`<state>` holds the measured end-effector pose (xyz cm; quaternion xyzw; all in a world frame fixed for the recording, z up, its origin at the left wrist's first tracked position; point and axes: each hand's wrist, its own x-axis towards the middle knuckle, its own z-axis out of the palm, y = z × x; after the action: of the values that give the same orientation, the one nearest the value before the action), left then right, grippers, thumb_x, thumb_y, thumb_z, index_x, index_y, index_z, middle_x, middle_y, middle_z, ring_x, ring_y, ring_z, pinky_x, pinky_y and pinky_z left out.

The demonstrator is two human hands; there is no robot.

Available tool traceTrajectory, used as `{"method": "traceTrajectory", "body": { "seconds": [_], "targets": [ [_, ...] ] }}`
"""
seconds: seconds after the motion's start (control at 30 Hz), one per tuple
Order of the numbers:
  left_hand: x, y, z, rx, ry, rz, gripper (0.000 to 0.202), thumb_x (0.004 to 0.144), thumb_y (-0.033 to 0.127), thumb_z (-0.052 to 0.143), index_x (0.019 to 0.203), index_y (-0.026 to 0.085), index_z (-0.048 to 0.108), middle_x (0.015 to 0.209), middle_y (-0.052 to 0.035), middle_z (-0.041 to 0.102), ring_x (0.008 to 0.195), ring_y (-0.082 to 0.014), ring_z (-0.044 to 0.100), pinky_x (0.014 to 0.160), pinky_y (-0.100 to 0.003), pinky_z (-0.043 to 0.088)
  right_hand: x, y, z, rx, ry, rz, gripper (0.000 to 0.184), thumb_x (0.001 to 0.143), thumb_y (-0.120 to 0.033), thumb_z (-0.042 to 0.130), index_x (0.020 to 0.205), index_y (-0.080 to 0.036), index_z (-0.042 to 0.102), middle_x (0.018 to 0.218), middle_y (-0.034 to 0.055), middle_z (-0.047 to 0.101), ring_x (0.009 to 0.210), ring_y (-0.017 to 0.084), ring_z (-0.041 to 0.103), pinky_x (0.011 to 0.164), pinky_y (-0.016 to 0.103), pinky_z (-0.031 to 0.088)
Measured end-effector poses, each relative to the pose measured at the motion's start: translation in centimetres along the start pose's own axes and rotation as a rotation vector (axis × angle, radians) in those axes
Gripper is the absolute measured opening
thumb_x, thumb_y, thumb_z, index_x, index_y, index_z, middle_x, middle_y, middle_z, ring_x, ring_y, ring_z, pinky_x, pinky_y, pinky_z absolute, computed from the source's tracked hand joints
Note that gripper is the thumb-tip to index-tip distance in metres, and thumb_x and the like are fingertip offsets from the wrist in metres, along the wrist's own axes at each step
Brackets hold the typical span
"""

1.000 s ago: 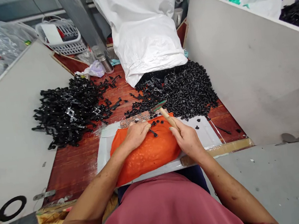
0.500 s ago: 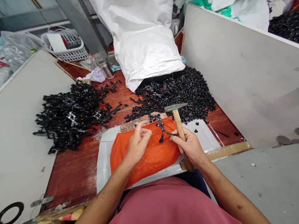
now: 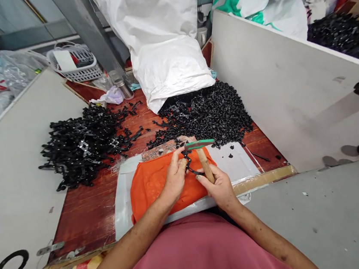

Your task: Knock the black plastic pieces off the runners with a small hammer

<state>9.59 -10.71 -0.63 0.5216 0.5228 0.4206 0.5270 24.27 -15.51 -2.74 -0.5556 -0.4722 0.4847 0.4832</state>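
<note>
Right hand (image 3: 220, 187): clenched round the wooden handle of the hammer (image 3: 205, 164), green-edged head upward.
Left hand (image 3: 174, 178): fingers bent at the black linkage (image 3: 188, 156) — I cannot tell from here whether they pinch it.
Linkage: between both hands, over the orange cloth (image 3: 151, 185).
Beyond: I see a speckled stone slab (image 3: 157, 150), then heaped black studs (image 3: 225, 114).

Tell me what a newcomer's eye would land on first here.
Probably the bright orange cloth, front and centre, with the hammer in the right hand above it. Behind it, the big white sack stands out, a heap of small black parts at its mouth. Another black pile sits at left.
</note>
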Motion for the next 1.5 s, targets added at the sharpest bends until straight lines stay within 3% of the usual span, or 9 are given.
{"method": "traceTrajectory", "body": {
  "seconds": [0.1,0.2,0.33,0.4,0.5,0.6,1.07,1.23,1.5],
  "targets": [
    [0.7,-0.6,-0.8,0.148,0.046,0.029,0.031,0.103,0.051,0.039,0.113,0.025,0.054,0.087,-0.0003,0.056,0.074,-0.0157,0.053,0.066,-0.026,0.047,-0.2,-0.2,-0.3,0.003,-0.016,0.006,0.026,0.086,-0.042,0.071,0.102,-0.023,0.074,0.086,0.0018,0.072,0.064,0.017,0.059,0.053,0.026,0.045],
    [2.5,-1.0,-2.8,0.314,0.096,0.101,0.030,0.102,0.049,0.038,0.095,0.023,0.052,0.088,-0.0012,0.057,0.081,-0.0176,0.054,0.072,-0.027,0.047,-0.4,-0.5,-1.5,-0.012,-0.027,-0.001,0.031,0.091,-0.044,0.066,0.113,-0.024,0.073,0.093,0.0028,0.073,0.069,0.018,0.063,0.057,0.027,0.049],
    [5.6,-1.1,-5.8,0.480,-0.003,0.129,0.024,0.099,0.042,0.042,0.091,0.022,0.054,0.090,-0.0016,0.062,0.088,-0.0183,0.057,0.081,-0.029,0.046,-1.2,-0.1,-4.6,-0.199,0.007,-0.026,0.038,0.099,-0.042,0.054,0.128,-0.022,0.067,0.097,0.0025,0.075,0.086,0.021,0.068,0.078,0.031,0.054],
    [6.7,-0.9,-6.4,0.548,-0.070,0.156,0.023,0.098,0.039,0.043,0.091,0.022,0.056,0.091,-0.0014,0.064,0.088,-0.0181,0.058,0.082,-0.028,0.046,-1.8,0.6,-6.0,-0.330,0.007,-0.011,0.043,0.104,-0.038,0.044,0.139,-0.022,0.062,0.110,0.0048,0.076,0.096,0.022,0.071,0.084,0.032,0.056],
    [7.7,-0.6,-6.0,0.639,-0.067,0.181,0.020,0.098,0.034,0.042,0.091,0.022,0.055,0.087,-0.0004,0.063,0.085,-0.0175,0.058,0.081,-0.028,0.044,-2.5,1.6,-7.1,-0.500,-0.002,-0.040,0.048,0.105,-0.034,0.040,0.149,-0.026,0.056,0.139,0.0061,0.069,0.122,0.024,0.067,0.099,0.036,0.054],
    [8.1,-0.5,-5.1,0.699,-0.032,0.184,0.018,0.097,0.030,0.040,0.090,0.022,0.055,0.084,-0.0009,0.063,0.083,-0.0179,0.057,0.079,-0.029,0.043,-2.9,2.0,-7.1,-0.615,-0.015,-0.028,0.049,0.104,-0.032,0.042,0.152,-0.028,0.053,0.147,0.0044,0.064,0.129,0.024,0.065,0.105,0.038,0.053],
    [8.2,-0.8,-4.1,0.804,-0.062,0.208,0.019,0.098,0.025,0.040,0.088,0.022,0.056,0.087,-0.0037,0.065,0.083,-0.0199,0.058,0.079,-0.031,0.045,-2.8,1.8,-6.6,-0.731,-0.018,-0.025,0.050,0.104,-0.029,0.045,0.153,-0.034,0.052,0.143,0.0004,0.066,0.122,0.025,0.070,0.100,0.040,0.058],
    [8.3,-1.1,-3.9,0.848,-0.020,0.196,0.018,0.097,0.024,0.043,0.089,0.021,0.058,0.087,-0.0048,0.066,0.082,-0.0209,0.060,0.078,-0.031,0.044,-2.8,1.8,-6.8,-0.746,-0.036,-0.003,0.050,0.104,-0.029,0.045,0.153,-0.032,0.052,0.142,0.0015,0.067,0.120,0.025,0.071,0.097,0.041,0.059],
    [7.5,-1.3,-3.4,0.948,0.024,0.183,0.018,0.101,0.026,0.043,0.100,0.022,0.060,0.088,-0.0060,0.071,0.081,-0.0236,0.065,0.076,-0.032,0.043,-0.4,-1.7,-6.3,-0.850,-0.035,-0.262,0.055,0.105,-0.026,0.042,0.160,-0.031,0.042,0.138,0.0061,0.070,0.115,0.024,0.072,0.099,0.038,0.057]
  ]
}}
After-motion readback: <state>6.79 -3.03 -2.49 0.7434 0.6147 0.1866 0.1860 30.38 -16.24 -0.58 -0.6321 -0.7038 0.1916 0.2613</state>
